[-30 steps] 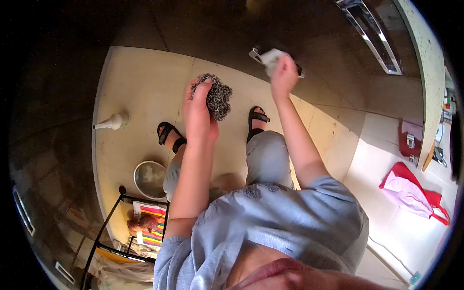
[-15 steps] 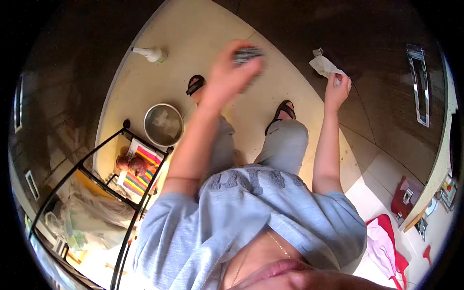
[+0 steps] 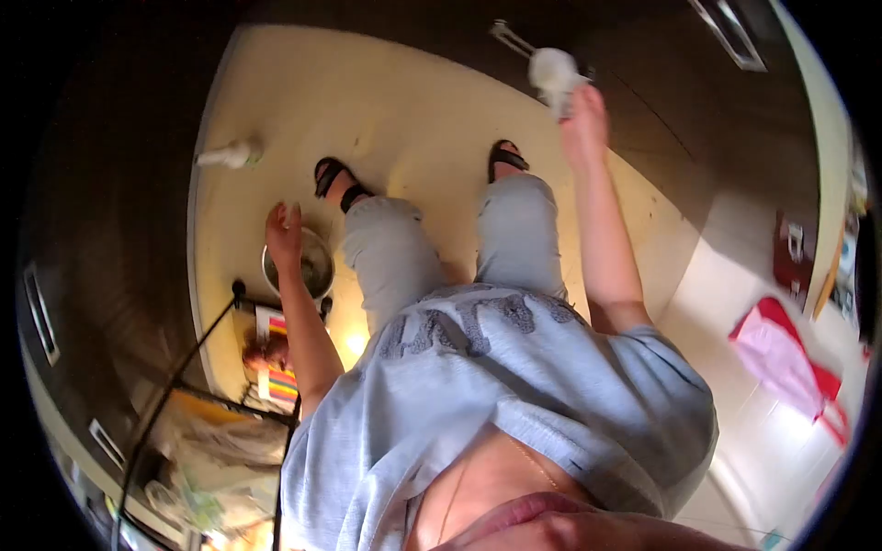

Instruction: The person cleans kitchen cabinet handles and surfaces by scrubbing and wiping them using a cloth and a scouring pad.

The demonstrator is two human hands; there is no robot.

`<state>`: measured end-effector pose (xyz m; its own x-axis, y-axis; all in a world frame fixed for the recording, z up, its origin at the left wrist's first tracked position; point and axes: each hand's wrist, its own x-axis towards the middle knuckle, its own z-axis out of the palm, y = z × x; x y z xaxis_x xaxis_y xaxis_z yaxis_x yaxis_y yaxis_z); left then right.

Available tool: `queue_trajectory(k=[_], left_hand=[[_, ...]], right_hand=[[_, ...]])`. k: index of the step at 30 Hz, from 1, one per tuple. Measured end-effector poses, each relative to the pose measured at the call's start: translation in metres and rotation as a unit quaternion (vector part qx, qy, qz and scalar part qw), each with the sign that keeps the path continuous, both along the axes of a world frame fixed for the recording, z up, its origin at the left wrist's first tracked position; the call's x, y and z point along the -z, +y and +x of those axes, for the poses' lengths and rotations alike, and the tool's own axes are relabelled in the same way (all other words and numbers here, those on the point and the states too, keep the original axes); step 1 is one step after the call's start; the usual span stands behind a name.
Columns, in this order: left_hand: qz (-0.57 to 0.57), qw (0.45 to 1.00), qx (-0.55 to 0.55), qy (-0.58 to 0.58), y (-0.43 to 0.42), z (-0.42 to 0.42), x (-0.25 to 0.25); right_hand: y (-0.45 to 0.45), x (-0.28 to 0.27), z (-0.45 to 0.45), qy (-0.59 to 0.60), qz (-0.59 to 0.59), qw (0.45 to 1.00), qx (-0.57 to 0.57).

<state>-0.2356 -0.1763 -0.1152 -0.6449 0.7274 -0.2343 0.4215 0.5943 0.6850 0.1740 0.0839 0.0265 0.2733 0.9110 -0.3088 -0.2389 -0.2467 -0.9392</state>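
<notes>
White crumpled material, perhaps a cloth or thin bag (image 3: pixel 555 75), is pinched in the fingers of my right hand (image 3: pixel 585 124), which is raised beside a metal handle (image 3: pixel 512 39) on the dark cabinet. My left hand (image 3: pixel 284 237) is lower on the left, partly over a round metal bowl (image 3: pixel 317 266) on the floor. Its fingers look loosely bent and apart, somewhat blurred, and no scourer shows in them. The dark metal scourer is out of sight.
A white bottle (image 3: pixel 231 154) lies on the floor at the left. Below the bowl stands a black metal rack (image 3: pixel 175 386) with plastic bags (image 3: pixel 225 450) and a striped packet (image 3: pixel 277 384). Dark cabinets (image 3: pixel 735 119) flank the floor. A pink and red cloth (image 3: pixel 781 358) is at right.
My left hand has moved down and left to the bowl, and the scourer it held no longer shows. My right hand still holds the white material. The view has turned.
</notes>
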Motion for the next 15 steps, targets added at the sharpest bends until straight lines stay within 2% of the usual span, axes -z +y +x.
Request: queue_trajectory(k=[1, 2, 3, 4, 5, 7, 8, 9, 10, 11, 12, 14, 15], left_hand=[[0.060, 0.989, 0.005, -0.135, 0.052, 0.032, -0.057], [0.105, 0.970, 0.050, -0.215, 0.088, 0.056, -0.081], [0.143, 0.940, 0.093, -0.294, 0.116, 0.082, -0.104], [0.142, 0.920, 0.126, -0.343, 0.142, 0.114, -0.137], [0.138, 0.899, 0.155, -0.387, 0.161, 0.146, -0.159], [0.100, 0.865, 0.209, -0.445, 0.187, 0.192, -0.163], [0.116, 0.883, 0.244, -0.384, 0.197, 0.204, -0.159], [0.135, 0.896, 0.275, -0.322, 0.207, 0.214, -0.151], [0.153, 0.904, 0.303, -0.259, 0.211, 0.224, -0.157], [0.150, 0.929, 0.331, -0.073, 0.215, 0.234, -0.166], [0.162, 0.910, 0.373, -0.072, 0.214, 0.247, -0.167], [0.185, 0.871, 0.449, -0.068, 0.215, 0.277, -0.169], [0.194, 0.839, 0.504, -0.067, 0.212, 0.291, -0.162]], right_hand=[[-0.010, 0.009, 0.001, -0.023, 0.024, 0.998, -0.054], [-0.020, 0.001, -0.009, -0.031, -0.009, 0.995, -0.095], [-0.029, 0.002, -0.021, 0.016, 0.002, 0.992, -0.126], [-0.034, -0.001, -0.032, 0.044, -0.017, 0.993, -0.107], [-0.043, -0.026, -0.042, 0.047, -0.024, 0.986, -0.160], [-0.055, -0.030, -0.044, 0.008, 0.018, 0.983, -0.184], [-0.057, -0.031, -0.042, -0.011, 0.037, 0.979, -0.201], [-0.058, -0.022, -0.034, -0.089, 0.054, 0.976, -0.189], [-0.061, -0.018, -0.025, -0.106, 0.049, 0.979, -0.166], [-0.065, -0.015, -0.013, -0.124, 0.041, 0.981, -0.146], [-0.069, -0.011, -0.003, -0.143, 0.033, 0.981, -0.129], [-0.075, -0.006, 0.014, 0.050, -0.020, 0.993, -0.108], [-0.079, -0.008, 0.017, 0.160, -0.056, 0.981, -0.094]])
